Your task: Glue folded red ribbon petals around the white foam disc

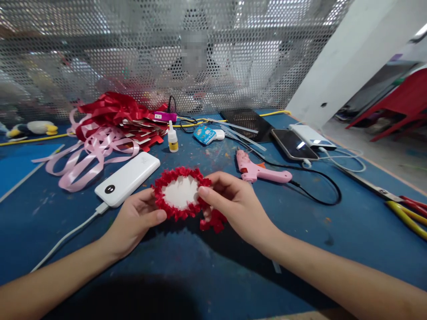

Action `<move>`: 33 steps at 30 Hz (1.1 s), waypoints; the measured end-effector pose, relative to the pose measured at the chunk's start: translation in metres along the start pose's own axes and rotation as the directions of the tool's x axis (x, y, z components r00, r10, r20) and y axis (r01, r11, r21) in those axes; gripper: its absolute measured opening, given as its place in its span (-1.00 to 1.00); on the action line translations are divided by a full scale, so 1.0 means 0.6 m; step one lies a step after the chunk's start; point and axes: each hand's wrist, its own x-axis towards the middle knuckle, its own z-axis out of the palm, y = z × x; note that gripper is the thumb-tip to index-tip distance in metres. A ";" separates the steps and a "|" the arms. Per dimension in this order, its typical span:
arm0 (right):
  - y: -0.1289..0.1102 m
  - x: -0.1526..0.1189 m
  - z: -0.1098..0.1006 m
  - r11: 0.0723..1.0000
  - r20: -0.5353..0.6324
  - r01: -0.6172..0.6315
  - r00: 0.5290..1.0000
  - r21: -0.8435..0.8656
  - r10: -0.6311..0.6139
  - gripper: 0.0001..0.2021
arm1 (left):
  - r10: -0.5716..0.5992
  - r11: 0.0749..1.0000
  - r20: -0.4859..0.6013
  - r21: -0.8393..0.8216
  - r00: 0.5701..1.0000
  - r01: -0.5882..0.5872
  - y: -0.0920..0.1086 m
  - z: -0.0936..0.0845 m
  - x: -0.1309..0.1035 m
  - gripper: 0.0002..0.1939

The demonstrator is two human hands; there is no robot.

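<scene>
Both hands hold a white disc (180, 192) edged all round with gathered red ribbon (178, 216), lifted a little above the blue table. At its left edge, my left hand (135, 221) pinches the rim between thumb and fingers. My right hand (237, 205) grips the right edge, its thumb on the front of the ruffle. A loose tail of red ribbon (215, 221) hangs beneath my right hand. Beyond that hand lies a pink hot glue gun (260, 171) with a black cord. A white power bank (128, 178) rests beyond my left hand.
Red ribbon (113, 111) and pink ribbon (96, 155) are heaped at the back left. A small glue bottle (172, 138) stands near a blue packet (204, 134). Scissors (393, 198), a phone (293, 144) and glue sticks (245, 138) lie right of centre. Perforated metal sheet (133, 53) closes off the back.
</scene>
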 end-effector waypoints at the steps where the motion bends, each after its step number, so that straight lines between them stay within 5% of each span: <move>1: 0.001 0.001 0.000 1.000 0.007 -0.011 1.000 0.018 0.010 -0.81 | -0.007 1.000 -0.011 -0.019 1.000 0.007 0.002 0.002 0.001 -0.65; 13: 0.011 0.025 -0.020 0.999 -0.225 0.043 0.974 0.006 -0.040 -0.80 | -0.019 0.988 -0.203 -0.153 0.979 -0.013 0.002 0.000 0.010 -0.71; 16: 0.016 0.030 -0.025 0.998 -0.264 0.005 0.964 0.069 0.014 -0.79 | 0.126 0.985 -0.323 -0.070 0.938 -0.156 0.002 -0.009 0.013 -0.79; 18: 0.019 0.032 -0.028 0.994 -0.276 -0.023 0.960 0.109 0.053 -0.77 | 0.347 0.938 -0.400 0.159 0.848 -0.308 0.002 -0.015 0.013 -0.85; 20: 0.020 0.034 -0.030 0.992 -0.283 -0.025 0.957 0.121 0.058 -0.77 | 0.609 0.760 -0.316 0.495 0.728 -0.421 0.002 -0.019 0.010 -0.89; 23: 0.019 0.037 -0.032 0.998 -0.283 0.027 0.959 0.061 -0.008 -0.78 | 0.766 0.342 0.089 0.782 0.637 -0.521 0.004 -0.016 -0.002 -0.86; 25: 0.016 0.038 -0.034 0.996 -0.278 0.088 0.956 -0.019 -0.090 -0.79 | 0.692 0.155 0.322 0.808 0.646 -0.569 0.005 -0.011 -0.009 -0.84; 27: 0.011 0.039 -0.037 0.982 -0.258 0.155 0.949 -0.112 -0.179 -0.81 | 0.591 0.075 0.440 0.805 0.676 -0.589 0.006 -0.006 -0.012 -0.84; 30: 0.003 0.039 -0.044 0.918 -0.190 0.264 0.926 -0.296 -0.327 -0.81 | 0.509 0.049 0.474 0.817 0.719 -0.574 0.005 -0.004 -0.009 -0.84; 33: 0.000 0.040 -0.052 0.730 -0.025 0.375 0.881 -0.572 -0.472 -0.91 | 0.474 0.042 0.447 0.849 0.758 -0.527 0.004 -0.007 -0.005 -0.81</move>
